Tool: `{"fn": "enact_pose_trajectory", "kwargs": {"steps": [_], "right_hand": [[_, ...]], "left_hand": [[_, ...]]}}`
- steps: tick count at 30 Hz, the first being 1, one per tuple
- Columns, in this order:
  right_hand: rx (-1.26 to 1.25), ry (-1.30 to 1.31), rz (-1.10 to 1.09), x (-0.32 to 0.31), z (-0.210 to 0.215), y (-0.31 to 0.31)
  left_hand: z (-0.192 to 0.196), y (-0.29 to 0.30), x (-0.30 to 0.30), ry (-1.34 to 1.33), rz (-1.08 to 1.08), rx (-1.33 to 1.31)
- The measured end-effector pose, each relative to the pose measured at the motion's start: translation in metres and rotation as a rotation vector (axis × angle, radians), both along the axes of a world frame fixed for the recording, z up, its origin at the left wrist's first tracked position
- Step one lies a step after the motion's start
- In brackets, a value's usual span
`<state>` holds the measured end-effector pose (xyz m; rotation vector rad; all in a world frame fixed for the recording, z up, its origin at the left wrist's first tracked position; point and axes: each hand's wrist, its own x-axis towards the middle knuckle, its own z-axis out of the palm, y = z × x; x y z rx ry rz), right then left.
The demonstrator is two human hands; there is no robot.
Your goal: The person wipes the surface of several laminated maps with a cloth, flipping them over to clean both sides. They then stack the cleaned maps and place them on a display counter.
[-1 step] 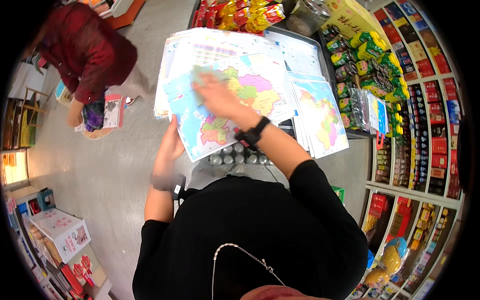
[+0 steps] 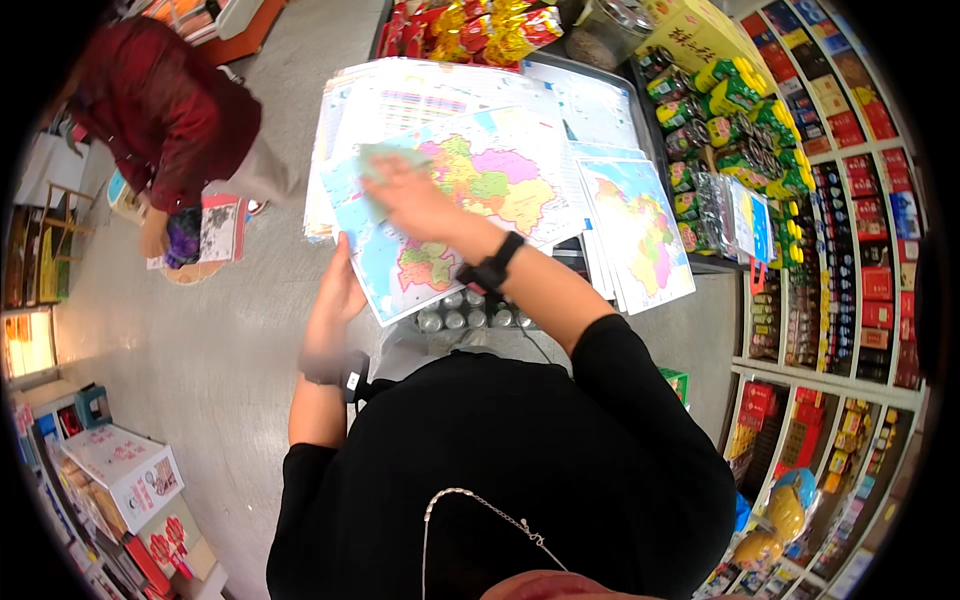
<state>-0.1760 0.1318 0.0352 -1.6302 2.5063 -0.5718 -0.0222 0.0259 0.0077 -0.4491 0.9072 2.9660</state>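
Note:
A colourful printed map (image 2: 510, 185) lies tilted on a stack of paper sheets (image 2: 345, 100). My right hand (image 2: 415, 205) is over the left part of the map, on a pale green cloth (image 2: 382, 156) that is blurred by motion. The cloth lies flat between my fingers and the paper. At the map's lower left edge, my left hand (image 2: 345, 285) grips the sheet, its thumb along the border and the other fingers hidden beneath. More map sheets (image 2: 640, 230) lie fanned out to the right of the stack.
Red and gold snack packets (image 2: 485, 35) and a clear jar (image 2: 608, 35) stand beyond the papers. Green-and-yellow packages (image 2: 740, 130) fill the right side, before tall stocked shelves (image 2: 860, 250). Below the map are silver cans (image 2: 455, 312). A person in dark red (image 2: 185, 95) bends at the left.
My right hand and the cloth have slid left across the map. My left hand stays at the sheet's edge. The person in red has shifted slightly left.

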Motion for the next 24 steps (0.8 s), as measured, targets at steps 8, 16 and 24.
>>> {"fn": "enact_pose_trajectory", "kwargs": {"steps": [8, 16, 24], "right_hand": [[0.013, -0.006, 0.015, -0.061, -0.009, 0.012], [0.015, 0.084, -0.615, -0.121, -0.039, 0.09], [-0.129, 0.048, 0.239, 0.04, 0.001, 0.069]], "left_hand": [[-0.011, -0.009, 0.003, -0.055, 0.004, 0.027], [-0.018, -0.003, 0.004, -0.131, 0.07, 0.004], [-0.02, -0.005, 0.007, -0.141, 0.06, -0.103]]}}
